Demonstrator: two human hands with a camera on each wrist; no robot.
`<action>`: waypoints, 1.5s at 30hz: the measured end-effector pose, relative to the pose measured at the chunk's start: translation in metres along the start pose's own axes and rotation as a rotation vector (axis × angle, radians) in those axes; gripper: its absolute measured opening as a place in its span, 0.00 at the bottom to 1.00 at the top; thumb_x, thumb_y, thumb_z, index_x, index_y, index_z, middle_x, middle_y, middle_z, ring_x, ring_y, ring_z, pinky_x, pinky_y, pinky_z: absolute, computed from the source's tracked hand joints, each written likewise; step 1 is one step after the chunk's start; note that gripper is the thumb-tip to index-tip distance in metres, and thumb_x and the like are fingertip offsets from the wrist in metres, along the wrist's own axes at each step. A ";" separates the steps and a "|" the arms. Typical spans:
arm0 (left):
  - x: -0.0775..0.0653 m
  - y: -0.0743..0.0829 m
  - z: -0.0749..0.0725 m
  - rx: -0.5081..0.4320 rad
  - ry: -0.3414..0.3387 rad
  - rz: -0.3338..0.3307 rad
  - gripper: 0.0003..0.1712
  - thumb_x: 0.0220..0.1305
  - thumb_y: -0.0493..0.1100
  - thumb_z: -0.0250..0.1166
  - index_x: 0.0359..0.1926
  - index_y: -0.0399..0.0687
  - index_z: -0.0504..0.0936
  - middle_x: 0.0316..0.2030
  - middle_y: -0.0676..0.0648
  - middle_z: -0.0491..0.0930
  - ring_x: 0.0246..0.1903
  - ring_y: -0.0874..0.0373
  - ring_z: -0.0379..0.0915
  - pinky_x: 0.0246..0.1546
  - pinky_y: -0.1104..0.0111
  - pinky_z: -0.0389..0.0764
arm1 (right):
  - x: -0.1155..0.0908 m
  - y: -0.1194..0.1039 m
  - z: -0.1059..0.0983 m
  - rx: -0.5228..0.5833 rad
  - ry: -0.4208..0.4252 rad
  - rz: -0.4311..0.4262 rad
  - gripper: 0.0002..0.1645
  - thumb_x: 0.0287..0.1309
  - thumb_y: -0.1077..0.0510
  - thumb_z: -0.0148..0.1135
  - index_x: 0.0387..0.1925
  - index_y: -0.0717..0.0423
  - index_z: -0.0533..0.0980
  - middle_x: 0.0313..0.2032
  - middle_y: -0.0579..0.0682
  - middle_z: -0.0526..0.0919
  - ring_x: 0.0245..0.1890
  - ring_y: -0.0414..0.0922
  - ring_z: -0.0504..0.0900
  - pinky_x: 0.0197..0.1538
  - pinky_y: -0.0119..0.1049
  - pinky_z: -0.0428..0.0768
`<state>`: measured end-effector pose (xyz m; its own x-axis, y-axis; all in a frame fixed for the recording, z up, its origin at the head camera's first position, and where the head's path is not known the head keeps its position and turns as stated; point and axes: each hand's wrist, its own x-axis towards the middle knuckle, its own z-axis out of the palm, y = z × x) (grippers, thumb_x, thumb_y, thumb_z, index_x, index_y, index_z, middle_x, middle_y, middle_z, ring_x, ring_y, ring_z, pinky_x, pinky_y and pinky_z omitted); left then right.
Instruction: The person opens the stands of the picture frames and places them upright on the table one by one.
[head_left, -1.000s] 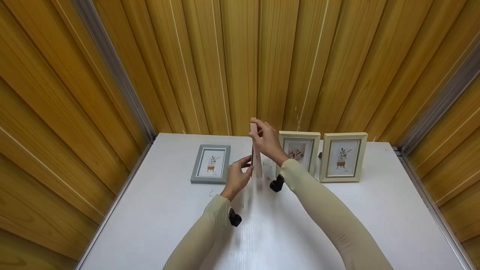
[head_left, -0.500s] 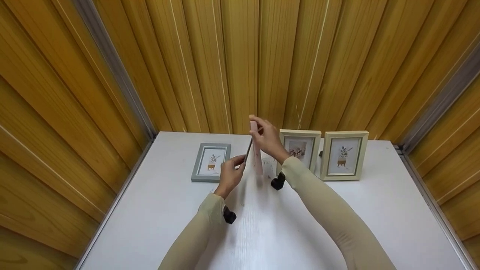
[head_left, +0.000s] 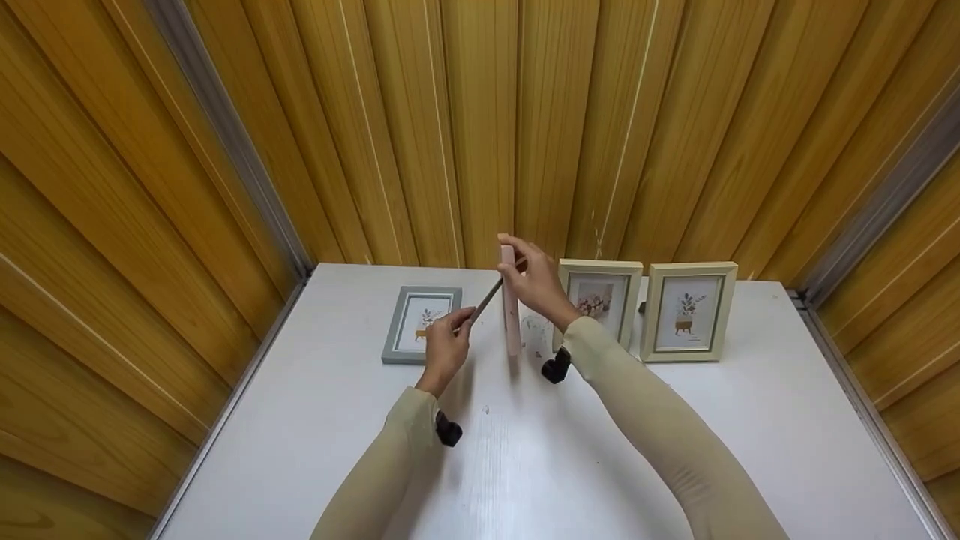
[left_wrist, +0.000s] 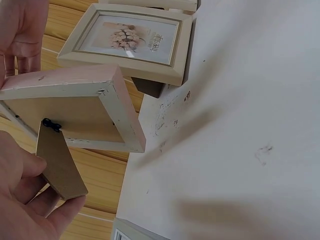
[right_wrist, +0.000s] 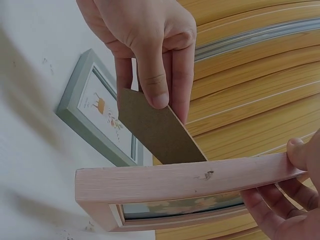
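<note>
A pink picture frame [head_left: 511,315] is held upright, edge-on to the head view, above the table. My right hand [head_left: 534,279] grips it near its top, thumb on one side and fingers on the other. On its back, a brown easel stand [left_wrist: 59,160] hangs from a black hinge [left_wrist: 51,124] and is swung out at an angle. My left hand [head_left: 448,346] pinches the free end of that stand [right_wrist: 155,127] between thumb and fingers. In the right wrist view the pink frame's [right_wrist: 145,185] glazed front faces down, partly hidden by its edge.
A grey-blue frame [head_left: 388,352] with a plant print is on the table's left, partly behind my left hand. Two cream frames [head_left: 637,300], [head_left: 690,357] stand upright at the right. The white table [head_left: 300,450] meets a wood-panelled wall [head_left: 480,135] behind.
My left hand has moved left and slightly down, swinging the easel stand out from the pink frame's back. My right hand and the pink frame have stayed nearly still.
</note>
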<state>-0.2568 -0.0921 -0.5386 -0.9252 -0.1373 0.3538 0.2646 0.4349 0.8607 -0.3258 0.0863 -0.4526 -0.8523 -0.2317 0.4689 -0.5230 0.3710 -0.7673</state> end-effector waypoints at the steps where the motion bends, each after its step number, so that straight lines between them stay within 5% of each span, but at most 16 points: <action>1: -0.001 0.000 0.000 0.000 0.000 -0.002 0.13 0.70 0.27 0.61 0.52 0.33 0.86 0.48 0.38 0.87 0.49 0.47 0.85 0.48 0.58 0.85 | 0.000 0.001 0.000 -0.001 -0.002 0.002 0.27 0.67 0.64 0.66 0.66 0.55 0.76 0.44 0.57 0.83 0.41 0.55 0.82 0.43 0.41 0.81; 8: -0.004 -0.002 0.003 -0.010 0.024 0.013 0.14 0.69 0.27 0.61 0.52 0.32 0.86 0.49 0.37 0.87 0.50 0.46 0.85 0.49 0.56 0.85 | -0.001 0.003 0.002 -0.005 -0.008 0.014 0.27 0.67 0.63 0.66 0.67 0.53 0.76 0.44 0.57 0.83 0.41 0.54 0.82 0.44 0.42 0.82; 13: -0.005 0.007 0.007 0.080 0.132 0.042 0.17 0.65 0.27 0.66 0.55 0.34 0.84 0.53 0.37 0.85 0.56 0.44 0.81 0.56 0.52 0.81 | 0.001 0.002 0.002 -0.018 -0.015 0.033 0.27 0.68 0.61 0.66 0.67 0.54 0.76 0.44 0.57 0.83 0.42 0.51 0.82 0.45 0.42 0.82; 16: -0.003 0.020 0.011 0.153 0.184 0.099 0.21 0.63 0.29 0.69 0.58 0.34 0.83 0.58 0.36 0.82 0.61 0.42 0.77 0.62 0.53 0.77 | 0.004 0.000 0.001 -0.041 -0.008 0.044 0.26 0.68 0.61 0.66 0.65 0.55 0.76 0.43 0.56 0.83 0.41 0.49 0.82 0.46 0.42 0.82; 25: -0.004 0.038 0.025 0.220 0.153 0.273 0.23 0.65 0.35 0.71 0.59 0.30 0.80 0.63 0.33 0.77 0.68 0.39 0.69 0.68 0.48 0.69 | 0.011 -0.008 0.000 -0.052 -0.003 0.056 0.26 0.67 0.60 0.68 0.64 0.58 0.76 0.44 0.56 0.84 0.43 0.50 0.83 0.47 0.44 0.83; 37: -0.012 0.032 0.037 0.223 0.087 0.261 0.28 0.66 0.35 0.70 0.65 0.34 0.76 0.63 0.36 0.78 0.65 0.43 0.74 0.63 0.53 0.75 | 0.004 -0.005 0.003 -0.029 -0.014 0.062 0.24 0.66 0.60 0.68 0.62 0.57 0.76 0.42 0.53 0.83 0.41 0.47 0.82 0.46 0.41 0.83; 45: -0.010 0.030 0.042 -0.011 0.035 0.094 0.27 0.64 0.33 0.71 0.63 0.35 0.78 0.53 0.37 0.84 0.53 0.45 0.83 0.53 0.59 0.83 | 0.003 -0.008 0.005 0.002 -0.013 0.037 0.26 0.66 0.61 0.68 0.64 0.56 0.76 0.43 0.55 0.83 0.41 0.47 0.82 0.45 0.40 0.82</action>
<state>-0.2513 -0.0406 -0.5319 -0.8858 -0.1276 0.4461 0.3534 0.4375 0.8268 -0.3239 0.0788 -0.4474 -0.8708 -0.2297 0.4346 -0.4913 0.3781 -0.7846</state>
